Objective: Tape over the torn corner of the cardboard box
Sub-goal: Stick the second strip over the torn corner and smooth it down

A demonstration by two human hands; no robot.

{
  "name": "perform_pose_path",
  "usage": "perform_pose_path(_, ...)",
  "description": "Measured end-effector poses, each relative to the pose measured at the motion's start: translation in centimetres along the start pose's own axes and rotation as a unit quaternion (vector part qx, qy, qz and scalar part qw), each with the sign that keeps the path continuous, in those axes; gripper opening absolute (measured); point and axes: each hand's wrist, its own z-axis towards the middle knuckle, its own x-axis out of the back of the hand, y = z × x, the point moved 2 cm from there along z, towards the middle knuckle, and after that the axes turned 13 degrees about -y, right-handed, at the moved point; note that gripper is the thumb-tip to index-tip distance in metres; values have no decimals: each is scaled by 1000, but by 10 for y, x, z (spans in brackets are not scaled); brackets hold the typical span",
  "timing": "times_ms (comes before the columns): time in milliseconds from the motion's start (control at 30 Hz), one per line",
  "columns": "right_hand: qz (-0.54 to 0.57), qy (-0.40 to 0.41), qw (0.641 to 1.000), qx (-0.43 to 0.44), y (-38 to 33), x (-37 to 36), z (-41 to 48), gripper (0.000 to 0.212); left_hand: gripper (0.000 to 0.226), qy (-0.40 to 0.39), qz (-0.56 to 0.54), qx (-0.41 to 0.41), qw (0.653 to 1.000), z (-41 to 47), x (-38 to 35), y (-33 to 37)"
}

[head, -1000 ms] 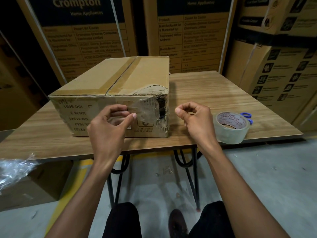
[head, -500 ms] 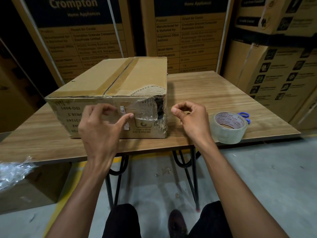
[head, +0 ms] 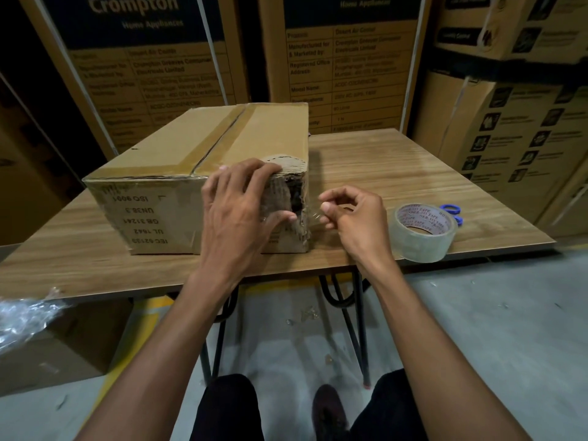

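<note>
Box [head: 178, 173] on table [head: 413, 173], torn corner [head: 296, 198] toward 3 o'clock. Left hand [head: 237, 205] flat, fingers straight, pressing tape strip [head: 313, 214] there. Right hand [head: 353, 218] pinching strip's end. Tape roll [head: 423, 233] at 3 o'clock.

Scissors [head: 449, 209] half behind tape roll [head: 423, 241]

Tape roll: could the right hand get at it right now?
Probably yes: the tape roll sits on the table just beside the right hand, nothing between, though that hand pinches a tape strip.
</note>
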Motion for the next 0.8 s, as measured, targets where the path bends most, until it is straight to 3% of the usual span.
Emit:
perform_pose_path(433,-35,40,999,0,5,-8,3,19,90,8,10,1,1000,-1,-3,-5)
perform_pose_path(800,24,64,997,-34,6,-20,16,14,90,15,9,0,1000,-2,-6,-6)
